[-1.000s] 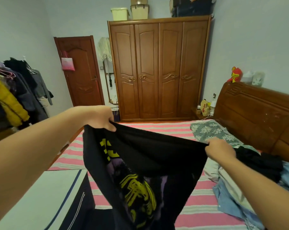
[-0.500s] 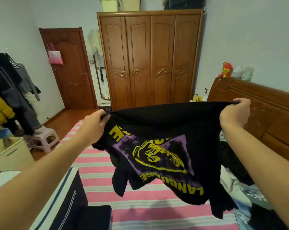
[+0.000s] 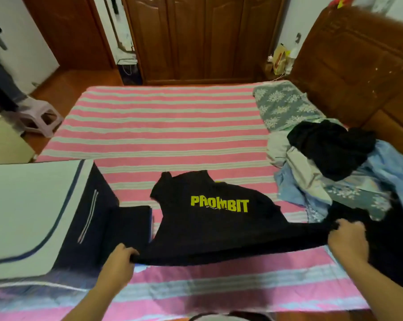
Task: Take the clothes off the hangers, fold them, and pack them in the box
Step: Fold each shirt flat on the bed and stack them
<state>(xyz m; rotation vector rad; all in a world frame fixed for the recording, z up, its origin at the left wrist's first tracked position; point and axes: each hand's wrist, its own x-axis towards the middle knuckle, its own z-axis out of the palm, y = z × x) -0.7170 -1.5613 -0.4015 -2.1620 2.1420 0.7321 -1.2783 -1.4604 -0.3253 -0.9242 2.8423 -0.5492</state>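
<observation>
Low in the frame, our left hand (image 3: 118, 262) and right hand (image 3: 347, 239) pinch the black cotton T-shirt (image 3: 209, 218) on the pink-striped bed (image 3: 163, 126); uneven pull could wrinkle it.

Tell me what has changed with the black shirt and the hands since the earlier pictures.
The black T-shirt came down from the air and now lies spread on the striped bed, yellow lettering up. The left hand and right hand lowered with it. Both still grip its near edge. The clothes pile stayed at the right.
</observation>
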